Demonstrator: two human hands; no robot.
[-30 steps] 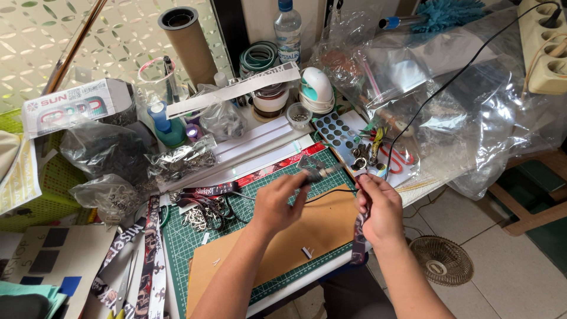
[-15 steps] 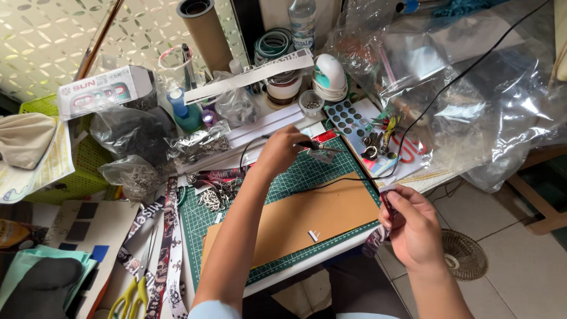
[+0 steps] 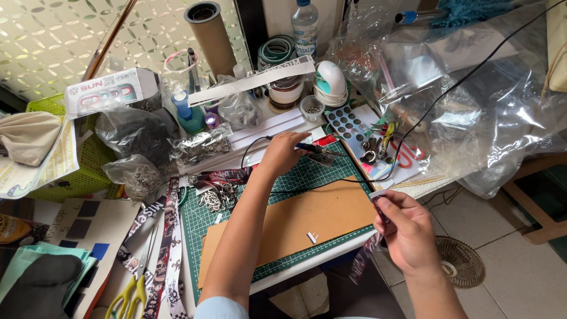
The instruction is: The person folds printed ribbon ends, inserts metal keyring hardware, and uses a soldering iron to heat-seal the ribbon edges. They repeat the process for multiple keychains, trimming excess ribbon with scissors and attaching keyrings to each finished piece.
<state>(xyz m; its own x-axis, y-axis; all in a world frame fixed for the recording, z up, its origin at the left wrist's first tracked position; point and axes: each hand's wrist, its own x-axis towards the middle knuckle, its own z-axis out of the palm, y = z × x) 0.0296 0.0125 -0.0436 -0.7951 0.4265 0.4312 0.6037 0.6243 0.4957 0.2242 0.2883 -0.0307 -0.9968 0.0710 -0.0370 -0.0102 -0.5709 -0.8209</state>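
My left hand (image 3: pixel 282 155) reaches forward over the green cutting mat (image 3: pixel 295 177) and grips a soldering iron (image 3: pixel 313 148) with a dark handle; its black cord loops back across the mat. My right hand (image 3: pixel 407 227) is off the table's front right edge and holds a patterned lanyard strap (image 3: pixel 378 210), whose loose end hangs down below the table edge. A brown cardboard sheet (image 3: pixel 307 221) lies on the mat between the two hands, with a small white piece (image 3: pixel 312 237) on it.
Patterned lanyards (image 3: pixel 168 236) and metal clips (image 3: pixel 215 198) lie left of the mat. Yellow-handled scissors (image 3: pixel 127 298) sit at the front left. Cardboard tube (image 3: pixel 209 38), water bottle (image 3: pixel 305 26), tape rolls (image 3: pixel 283 88) and clear plastic bags (image 3: pixel 460 94) crowd the back and right.
My left hand moved forward from beside the right hand and now rests the soldering iron near the mat's far edge. My right hand pulled back off the table with the strap.
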